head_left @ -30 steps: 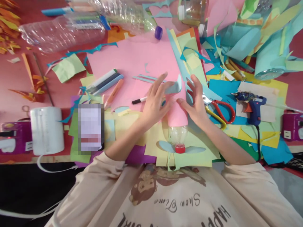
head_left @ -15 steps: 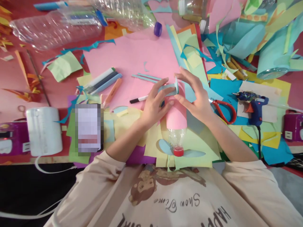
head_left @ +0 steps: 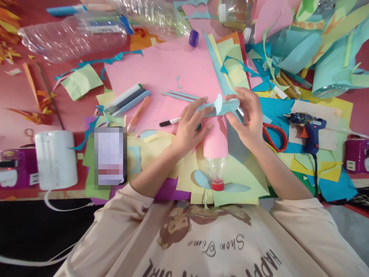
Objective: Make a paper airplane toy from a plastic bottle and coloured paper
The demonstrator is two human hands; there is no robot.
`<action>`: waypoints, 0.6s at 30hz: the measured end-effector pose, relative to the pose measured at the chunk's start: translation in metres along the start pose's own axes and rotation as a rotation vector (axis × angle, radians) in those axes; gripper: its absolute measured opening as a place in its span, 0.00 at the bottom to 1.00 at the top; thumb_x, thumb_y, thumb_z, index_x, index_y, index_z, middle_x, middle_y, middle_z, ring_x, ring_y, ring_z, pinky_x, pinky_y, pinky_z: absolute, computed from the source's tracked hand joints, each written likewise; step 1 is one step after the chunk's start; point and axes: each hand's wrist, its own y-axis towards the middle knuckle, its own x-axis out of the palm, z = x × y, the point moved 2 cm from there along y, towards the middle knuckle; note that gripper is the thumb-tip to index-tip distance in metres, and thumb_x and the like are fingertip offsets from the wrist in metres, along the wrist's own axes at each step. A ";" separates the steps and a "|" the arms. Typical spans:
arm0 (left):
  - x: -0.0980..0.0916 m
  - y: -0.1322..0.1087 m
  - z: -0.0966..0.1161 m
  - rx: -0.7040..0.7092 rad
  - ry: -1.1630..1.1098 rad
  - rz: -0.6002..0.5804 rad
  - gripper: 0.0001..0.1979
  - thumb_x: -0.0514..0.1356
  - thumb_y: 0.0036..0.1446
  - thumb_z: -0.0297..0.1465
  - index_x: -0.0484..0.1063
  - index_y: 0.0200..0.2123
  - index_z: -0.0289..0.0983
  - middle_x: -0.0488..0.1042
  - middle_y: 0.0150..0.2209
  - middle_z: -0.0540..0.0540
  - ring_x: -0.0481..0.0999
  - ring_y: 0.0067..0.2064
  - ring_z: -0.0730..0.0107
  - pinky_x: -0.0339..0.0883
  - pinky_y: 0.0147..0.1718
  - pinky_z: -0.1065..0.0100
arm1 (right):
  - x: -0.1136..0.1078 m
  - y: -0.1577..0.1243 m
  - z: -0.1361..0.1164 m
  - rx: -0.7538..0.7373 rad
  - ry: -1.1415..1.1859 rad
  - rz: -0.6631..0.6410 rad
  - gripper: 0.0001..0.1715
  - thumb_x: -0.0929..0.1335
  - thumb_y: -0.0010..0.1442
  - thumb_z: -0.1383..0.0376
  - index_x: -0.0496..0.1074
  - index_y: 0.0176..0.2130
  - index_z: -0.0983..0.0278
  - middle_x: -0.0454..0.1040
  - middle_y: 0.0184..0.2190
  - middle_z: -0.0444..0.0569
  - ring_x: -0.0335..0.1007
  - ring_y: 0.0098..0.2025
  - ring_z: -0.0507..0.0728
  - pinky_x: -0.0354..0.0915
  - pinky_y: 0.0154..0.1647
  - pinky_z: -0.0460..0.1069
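My left hand (head_left: 191,125) is closed on a light blue paper cut-out (head_left: 229,107) with rounded lobes, one standing up. My right hand (head_left: 249,115) has its thumb and fingers apart around the cut-out's right end; whether they touch it is unclear. Below lies a plastic bottle wrapped in pink paper (head_left: 215,140), its red cap (head_left: 218,185) toward me. Blue paper petals (head_left: 236,187) lie beside the cap. Red-handled scissors (head_left: 275,137) are right of my right hand, their blades partly hidden. A black-tipped marker (head_left: 170,122) lies left of my left hand.
A blue glue gun (head_left: 313,134) rests on paper at the right, its cord running off the front edge. A phone (head_left: 109,156) and a white box with a cable (head_left: 56,159) are at the left. Clear bottles (head_left: 72,38) lie at the back. Several markers (head_left: 129,100) lie at centre left.
The cut-out's right lobe now extends rightward, where before the piece appeared edge-on. My right hand has moved right and slightly up. My left hand has stayed nearly in place.
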 end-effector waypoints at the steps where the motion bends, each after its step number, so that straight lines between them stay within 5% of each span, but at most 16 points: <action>1: 0.000 0.000 0.000 -0.006 0.001 -0.005 0.19 0.49 0.67 0.43 0.61 0.58 0.48 0.66 0.61 0.41 0.67 0.62 0.56 0.64 0.59 0.47 | -0.001 -0.001 0.000 -0.001 -0.004 0.008 0.22 0.63 0.65 0.58 0.58 0.58 0.54 0.73 0.52 0.52 0.71 0.55 0.59 0.71 0.55 0.55; 5: -0.002 -0.001 0.000 0.031 0.024 0.022 0.18 0.50 0.67 0.42 0.61 0.57 0.48 0.67 0.61 0.41 0.67 0.62 0.56 0.63 0.59 0.47 | -0.005 -0.007 0.001 -0.088 -0.120 0.025 0.13 0.62 0.66 0.60 0.68 0.50 0.54 0.75 0.52 0.50 0.70 0.57 0.62 0.69 0.57 0.62; 11: -0.003 -0.006 -0.004 0.046 0.177 0.090 0.17 0.49 0.66 0.45 0.67 0.52 0.47 0.72 0.56 0.46 0.68 0.61 0.57 0.56 0.64 0.44 | 0.000 -0.016 0.000 -0.182 -0.313 0.018 0.17 0.62 0.66 0.65 0.70 0.51 0.51 0.71 0.58 0.47 0.62 0.64 0.64 0.62 0.62 0.69; 18: -0.003 -0.005 0.000 0.186 0.177 0.137 0.17 0.53 0.65 0.37 0.64 0.57 0.55 0.77 0.52 0.53 0.74 0.55 0.63 0.56 0.65 0.49 | 0.005 -0.019 -0.002 -0.237 -0.386 0.033 0.20 0.61 0.66 0.66 0.70 0.54 0.54 0.75 0.54 0.50 0.68 0.58 0.63 0.67 0.58 0.65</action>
